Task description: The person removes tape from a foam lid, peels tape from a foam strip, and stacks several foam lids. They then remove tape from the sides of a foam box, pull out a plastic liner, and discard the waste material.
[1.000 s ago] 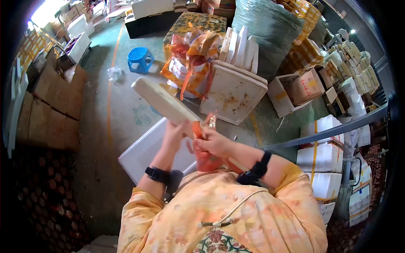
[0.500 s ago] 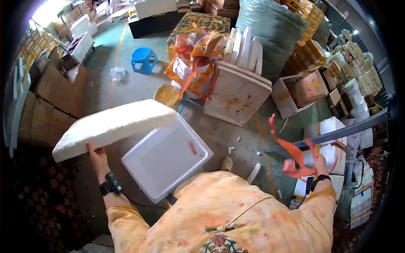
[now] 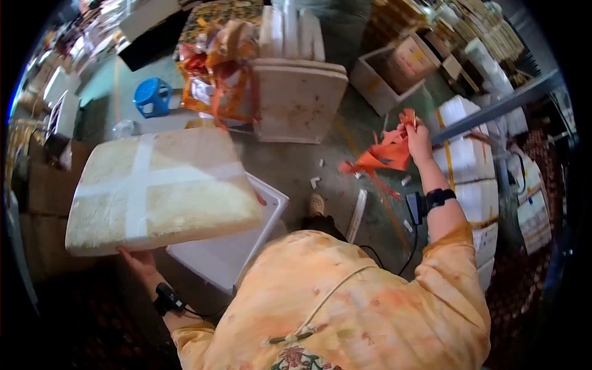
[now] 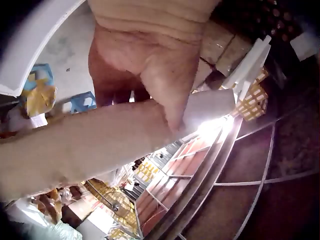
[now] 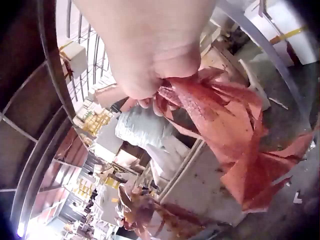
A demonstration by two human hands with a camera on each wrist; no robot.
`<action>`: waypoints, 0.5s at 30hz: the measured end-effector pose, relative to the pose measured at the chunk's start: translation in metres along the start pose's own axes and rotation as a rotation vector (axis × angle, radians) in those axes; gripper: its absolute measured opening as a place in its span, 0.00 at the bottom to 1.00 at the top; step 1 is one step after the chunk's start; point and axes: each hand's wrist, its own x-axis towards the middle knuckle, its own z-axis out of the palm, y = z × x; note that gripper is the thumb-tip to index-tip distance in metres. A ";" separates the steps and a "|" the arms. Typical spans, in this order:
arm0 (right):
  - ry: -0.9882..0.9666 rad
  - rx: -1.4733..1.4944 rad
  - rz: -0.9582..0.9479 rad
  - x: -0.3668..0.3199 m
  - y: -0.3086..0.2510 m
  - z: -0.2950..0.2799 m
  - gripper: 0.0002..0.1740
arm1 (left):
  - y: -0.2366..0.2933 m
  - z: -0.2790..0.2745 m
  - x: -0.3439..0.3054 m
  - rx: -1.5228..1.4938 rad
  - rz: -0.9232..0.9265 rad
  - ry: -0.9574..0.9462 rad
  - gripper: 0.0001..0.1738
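Note:
At the left of the head view, my left hand (image 3: 141,263) holds a white foam box lid (image 3: 166,185) by its near edge. A cross of pale tape runs over the lid's face. The left wrist view shows the thumb on one side of the lid's edge (image 4: 75,142), with the other fingers partly hidden behind it. Out to the right, my right hand (image 3: 421,143) grips a crumpled bunch of orange-red tape strips (image 3: 390,152), whose loose ends hang down. Beneath the lid stands an open white foam box (image 3: 262,228), partly covered by it in the head view.
A metal rail (image 3: 493,108) crosses at the right, beside stacked white foam boxes (image 3: 472,203). Ahead are a stained foam lid (image 3: 299,102), a bag of orange tape scraps (image 3: 216,80) and a blue stool (image 3: 152,97). Foam bits (image 3: 316,182) and a foam strip (image 3: 357,216) lie on the floor.
The hands have parted from the middle. My left hand has carried the lid leftward and turned its taped face up; my right hand has swung right, then forward, with the tape. The head view has shifted.

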 end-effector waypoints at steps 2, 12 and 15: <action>0.069 0.256 0.175 -0.006 0.005 -0.006 0.10 | 0.001 -0.028 0.014 -0.014 -0.031 -0.089 0.32; -0.302 -0.504 0.300 -0.083 0.110 -0.016 0.20 | -0.013 -0.011 0.008 0.051 -0.107 0.068 0.26; -0.452 -0.820 0.487 -0.112 0.091 0.007 0.21 | -0.017 0.014 -0.008 0.046 -0.080 0.039 0.26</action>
